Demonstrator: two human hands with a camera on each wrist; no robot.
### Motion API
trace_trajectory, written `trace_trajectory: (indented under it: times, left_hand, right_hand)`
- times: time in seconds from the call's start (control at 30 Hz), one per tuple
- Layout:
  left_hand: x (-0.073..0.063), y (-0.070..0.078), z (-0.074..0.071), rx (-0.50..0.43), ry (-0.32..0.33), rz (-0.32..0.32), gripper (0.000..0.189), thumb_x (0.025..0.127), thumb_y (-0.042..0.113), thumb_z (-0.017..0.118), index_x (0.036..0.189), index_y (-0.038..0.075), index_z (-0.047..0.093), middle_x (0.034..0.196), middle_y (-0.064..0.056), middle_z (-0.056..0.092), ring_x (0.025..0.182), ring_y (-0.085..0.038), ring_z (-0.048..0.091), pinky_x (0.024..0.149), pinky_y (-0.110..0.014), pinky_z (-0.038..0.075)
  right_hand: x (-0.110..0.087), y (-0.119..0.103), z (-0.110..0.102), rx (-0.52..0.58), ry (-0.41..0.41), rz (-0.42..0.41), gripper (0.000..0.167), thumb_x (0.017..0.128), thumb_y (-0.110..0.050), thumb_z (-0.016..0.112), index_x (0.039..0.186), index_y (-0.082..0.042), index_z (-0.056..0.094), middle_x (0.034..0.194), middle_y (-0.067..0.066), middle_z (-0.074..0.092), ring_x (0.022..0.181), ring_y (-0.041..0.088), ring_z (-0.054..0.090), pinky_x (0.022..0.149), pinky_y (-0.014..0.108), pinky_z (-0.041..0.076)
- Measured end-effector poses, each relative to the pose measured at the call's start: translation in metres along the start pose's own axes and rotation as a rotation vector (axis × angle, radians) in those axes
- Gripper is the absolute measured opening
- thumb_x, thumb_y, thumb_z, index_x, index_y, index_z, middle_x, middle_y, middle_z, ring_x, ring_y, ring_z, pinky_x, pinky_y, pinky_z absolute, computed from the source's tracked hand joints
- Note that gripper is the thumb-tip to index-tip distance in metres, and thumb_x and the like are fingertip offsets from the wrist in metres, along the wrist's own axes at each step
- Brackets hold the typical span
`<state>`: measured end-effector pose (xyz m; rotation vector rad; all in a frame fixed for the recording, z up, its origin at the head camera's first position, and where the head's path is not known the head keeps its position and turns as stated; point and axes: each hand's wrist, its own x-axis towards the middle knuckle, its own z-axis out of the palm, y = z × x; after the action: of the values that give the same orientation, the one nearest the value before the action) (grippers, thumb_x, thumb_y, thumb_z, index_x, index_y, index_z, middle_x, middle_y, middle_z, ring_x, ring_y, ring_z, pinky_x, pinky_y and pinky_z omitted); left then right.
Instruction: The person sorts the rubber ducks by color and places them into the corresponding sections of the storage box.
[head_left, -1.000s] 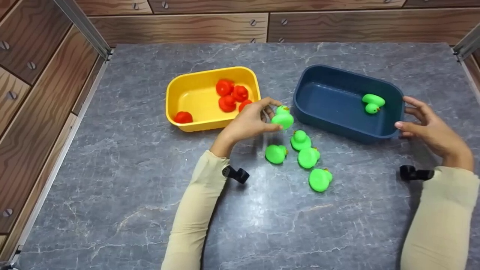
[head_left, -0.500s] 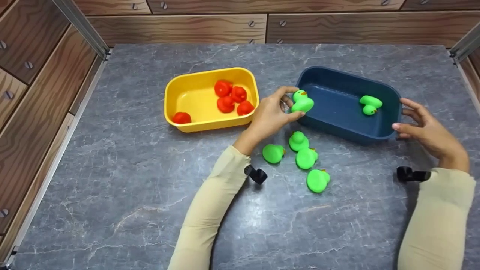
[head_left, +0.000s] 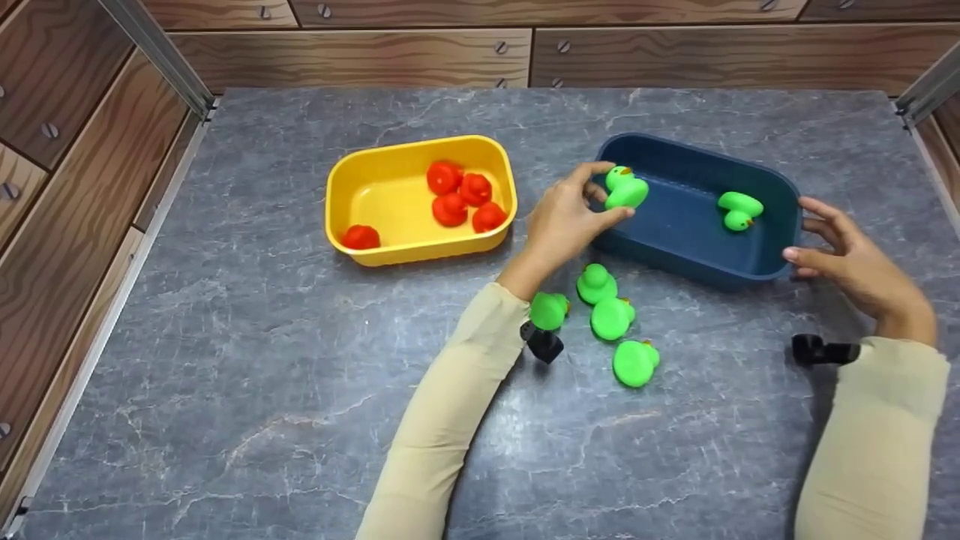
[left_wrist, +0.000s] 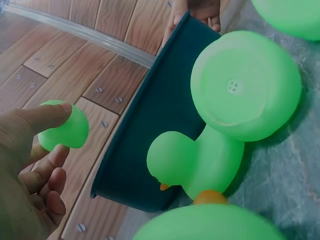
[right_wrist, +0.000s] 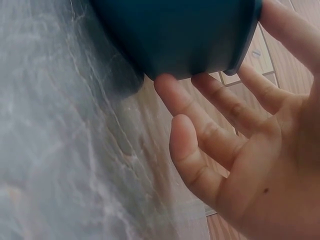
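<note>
In the head view my left hand (head_left: 566, 225) pinches a green rubber duck (head_left: 627, 189) between thumb and fingers, over the left end of the dark blue bin (head_left: 675, 259). The same duck (left_wrist: 65, 127) shows in the left wrist view, in the fingertips. My right hand (head_left: 862, 262) rests its fingertips against the bin's right end. In the right wrist view the fingers (right_wrist: 215, 132) are spread and touch the bin's outer wall (right_wrist: 175, 40). Two green ducks (head_left: 739, 204) lie together inside the bin near its right end, one partly overlapping the other.
Several green ducks (head_left: 611, 319) lie on the grey marbled table (head_left: 247, 360) in front of the bin, some tipped with their bases showing. A yellow bin (head_left: 390, 251) with several red ducks (head_left: 450, 209) stands to the left. Wood-patterned panels (head_left: 375, 60) border the back.
My left hand has carried the green duck rightward and away from me, from beside the yellow bin to over the blue bin. My right hand has stayed at the blue bin's end.
</note>
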<state>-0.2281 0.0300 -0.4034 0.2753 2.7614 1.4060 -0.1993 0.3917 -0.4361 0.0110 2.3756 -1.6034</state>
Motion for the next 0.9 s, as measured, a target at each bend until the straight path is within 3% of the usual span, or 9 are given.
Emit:
trace_trajectory:
  times: [0.17, 0.4, 0.5, 0.67, 0.9]
  left_hand:
    - [0.008, 0.003, 0.004, 0.043, -0.002, -0.025, 0.061, 0.080, 0.045, 0.076, 0.134, 0.031, 0.052, 0.094, 0.014, 0.066, 0.079, -0.004, 0.056, 0.064, -0.019, 0.041]
    - [0.010, 0.008, 0.007, 0.067, -0.019, -0.027, 0.061, 0.079, 0.046, 0.076, 0.134, 0.032, 0.052, 0.096, 0.015, 0.066, 0.081, -0.004, 0.057, 0.064, -0.019, 0.041]
    - [0.012, 0.013, 0.007, 0.074, -0.031, -0.025, 0.061, 0.080, 0.046, 0.075, 0.134, 0.033, 0.051, 0.096, 0.016, 0.064, 0.082, -0.003, 0.056, 0.066, -0.019, 0.042]
    - [0.015, 0.020, 0.006, 0.088, -0.050, -0.027, 0.061, 0.080, 0.047, 0.074, 0.134, 0.034, 0.050, 0.097, 0.016, 0.064, 0.084, -0.002, 0.056, 0.067, -0.019, 0.043]
    - [0.017, 0.018, 0.008, 0.093, -0.056, -0.032, 0.063, 0.079, 0.050, 0.074, 0.135, 0.035, 0.050, 0.099, 0.016, 0.065, 0.085, -0.002, 0.056, 0.068, -0.018, 0.043]
  right_hand:
    - [0.000, 0.000, 0.001, -0.126, 0.029, 0.023, 0.074, 0.096, -0.017, 0.059, 0.153, -0.031, 0.015, 0.122, -0.020, 0.035, 0.090, -0.008, 0.055, 0.071, 0.016, 0.051]
    - [0.000, 0.001, 0.000, 0.007, -0.009, -0.009, 0.074, 0.095, -0.007, 0.059, 0.152, -0.029, 0.018, 0.121, -0.016, 0.038, 0.088, -0.004, 0.059, 0.069, 0.017, 0.051]
    - [0.000, 0.000, 0.001, -0.045, 0.006, 0.001, 0.074, 0.095, -0.010, 0.058, 0.153, -0.030, 0.017, 0.123, -0.018, 0.036, 0.090, -0.006, 0.056, 0.070, 0.016, 0.051]
    - [0.000, 0.000, 0.001, 0.003, 0.009, 0.012, 0.076, 0.095, -0.008, 0.059, 0.153, -0.029, 0.016, 0.122, -0.017, 0.036, 0.090, -0.006, 0.056, 0.069, 0.016, 0.051]
    - [0.001, 0.001, 0.001, -0.005, 0.014, 0.025, 0.075, 0.095, -0.012, 0.060, 0.153, -0.030, 0.016, 0.122, -0.017, 0.036, 0.089, -0.005, 0.057, 0.070, 0.016, 0.051]
